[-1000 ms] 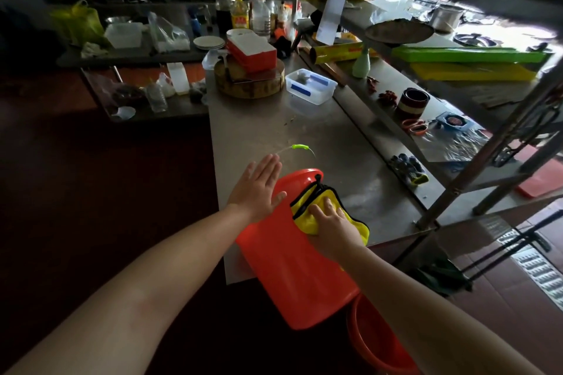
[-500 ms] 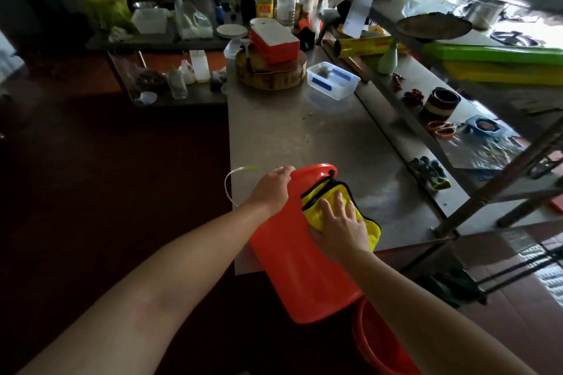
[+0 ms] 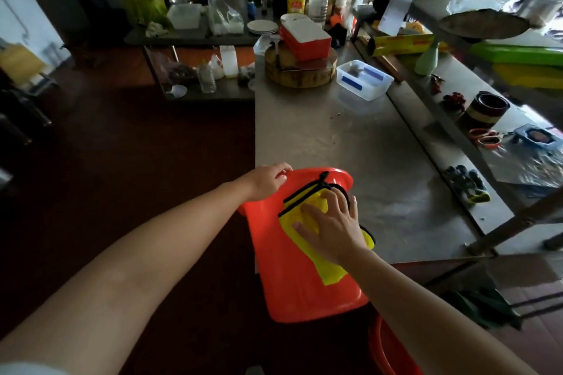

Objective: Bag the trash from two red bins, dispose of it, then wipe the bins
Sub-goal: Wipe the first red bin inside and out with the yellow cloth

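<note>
A red bin point(image 3: 292, 277) lies tipped on its side, its rim on the near corner of the steel table point(image 3: 350, 143) and its base toward me. My left hand point(image 3: 269, 179) grips the bin's rim at the upper left, fingers curled over the edge. My right hand point(image 3: 330, 222) lies flat with spread fingers on a yellow cloth with black trim point(image 3: 307, 210), pressing it against the bin's side. A second red bin point(image 3: 393, 350) stands on the floor below, only part of its rim showing.
Farther along the table sit a round wooden chopping block point(image 3: 300, 71) with a red and white box point(image 3: 306, 36) on it, and a clear plastic tub point(image 3: 364, 79). A lower shelf at right holds gloves point(image 3: 467, 184) and small dishes. Bottles crowd the back. Dark floor lies left.
My left hand went from lying flat on the bin's side to curling over its rim. My right hand slid the cloth a little along the bin. The head camera shifted left.
</note>
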A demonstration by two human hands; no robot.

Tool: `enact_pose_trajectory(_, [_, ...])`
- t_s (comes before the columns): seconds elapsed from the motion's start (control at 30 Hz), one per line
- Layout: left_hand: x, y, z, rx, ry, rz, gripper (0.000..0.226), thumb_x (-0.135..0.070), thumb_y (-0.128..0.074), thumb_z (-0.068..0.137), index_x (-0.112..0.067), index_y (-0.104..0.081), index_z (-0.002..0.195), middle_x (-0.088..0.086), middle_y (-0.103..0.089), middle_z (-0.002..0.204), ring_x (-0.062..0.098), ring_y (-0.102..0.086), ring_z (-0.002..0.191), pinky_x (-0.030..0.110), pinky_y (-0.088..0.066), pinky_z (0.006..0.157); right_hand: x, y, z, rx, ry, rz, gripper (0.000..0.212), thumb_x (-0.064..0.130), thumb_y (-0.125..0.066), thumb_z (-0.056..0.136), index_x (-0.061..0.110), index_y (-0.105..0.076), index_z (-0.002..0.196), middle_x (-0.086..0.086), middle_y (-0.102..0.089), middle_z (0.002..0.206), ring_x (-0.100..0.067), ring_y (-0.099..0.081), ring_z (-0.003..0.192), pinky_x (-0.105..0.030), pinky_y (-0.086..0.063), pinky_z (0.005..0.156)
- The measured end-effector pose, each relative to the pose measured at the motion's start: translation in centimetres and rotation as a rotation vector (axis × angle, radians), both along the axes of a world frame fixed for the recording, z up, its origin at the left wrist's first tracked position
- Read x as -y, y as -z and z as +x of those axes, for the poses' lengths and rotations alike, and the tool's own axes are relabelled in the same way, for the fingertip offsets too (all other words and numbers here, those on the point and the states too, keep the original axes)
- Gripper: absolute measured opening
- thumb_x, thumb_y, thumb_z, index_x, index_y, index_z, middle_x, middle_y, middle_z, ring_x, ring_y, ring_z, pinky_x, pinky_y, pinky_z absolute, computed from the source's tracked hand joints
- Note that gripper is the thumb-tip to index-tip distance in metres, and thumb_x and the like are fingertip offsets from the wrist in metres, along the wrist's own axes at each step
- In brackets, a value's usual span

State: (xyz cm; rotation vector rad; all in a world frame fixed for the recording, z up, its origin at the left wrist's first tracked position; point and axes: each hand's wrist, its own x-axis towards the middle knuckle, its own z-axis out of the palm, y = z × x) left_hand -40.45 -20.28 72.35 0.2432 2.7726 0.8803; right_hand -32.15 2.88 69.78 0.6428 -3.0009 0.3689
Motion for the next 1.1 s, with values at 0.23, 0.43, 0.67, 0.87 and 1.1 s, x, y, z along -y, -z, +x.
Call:
enact_pose_trajectory(0.23, [-0.4, -0.8, -0.2, -0.083, 0.167, -0.045, 0.045, -0.021, -0.047, 0.106, -0.027, -0.045, 0.151, 0.002, -0.050, 0.151, 0.017, -0.046, 0.139, 0.026, -0.033, 0.115, 4.7, 2.2, 2.0, -0.028, 0.061, 0.063, 0.075, 0.082, -0.028, 0.088, 0.039, -0.032, 0.149, -0.009, 0.006, 0.169, -0.040, 0.010, 0.154, -0.072, -0.017, 0.115])
enact_pose_trajectory(0.43, [1.8, 1.2, 1.5, -0.150, 0.094, 0.028, 0.046, -0.022, -0.044, 0.108, -0.034, -0.042, 0.152, -0.002, -0.050, 0.150, 0.010, -0.050, 0.134, 0.020, -0.037, 0.110, 5.7, 3.1, 1.6, -0.046, 0.064, 0.047, 0.075, 0.077, -0.036, 0.088, 0.047, -0.020, 0.154, -0.003, 0.012, 0.170, -0.040, 0.007, 0.155, -0.070, -0.027, 0.111])
enact_pose_trajectory(0.67, [2.5, 3.1, 1.7, -0.026, -0.120, 0.254, 0.038, -0.030, -0.046, 0.107, -0.036, -0.053, 0.143, -0.007, -0.056, 0.145, 0.007, -0.049, 0.134, 0.015, -0.034, 0.109, 5.2, 3.5, 1.0, -0.061, 0.131, 0.040, 0.067, 0.073, -0.037, 0.093, 0.045, -0.025, 0.154, -0.004, 0.008, 0.170, -0.041, 0.001, 0.155, -0.066, -0.032, 0.109])
enact_pose_trajectory(0.87, [3.0, 1.0, -0.2, 0.197, -0.014, 0.233, 0.041, -0.022, -0.048, 0.107, -0.024, -0.050, 0.148, -0.002, -0.048, 0.152, 0.011, -0.039, 0.143, 0.030, -0.027, 0.122, 9.3, 3.1, 1.9, -0.020, 0.062, 0.151, 0.079, 0.062, -0.053, 0.092, 0.035, -0.020, 0.158, -0.012, 0.013, 0.168, -0.048, 0.010, 0.152, -0.070, -0.019, 0.111])
enact_pose_trajectory(1.1, [3.6, 0.8, 0.1, 0.249, -0.008, 0.311, 0.042, -0.016, -0.045, 0.107, -0.020, -0.047, 0.150, 0.000, -0.046, 0.153, 0.011, -0.039, 0.142, 0.026, -0.026, 0.120, 8.5, 3.6, 1.5, -0.044, 0.007, 0.121, 0.075, 0.067, -0.048, 0.090, 0.041, -0.024, 0.156, -0.004, 0.009, 0.170, -0.040, 0.006, 0.154, -0.070, -0.021, 0.112])
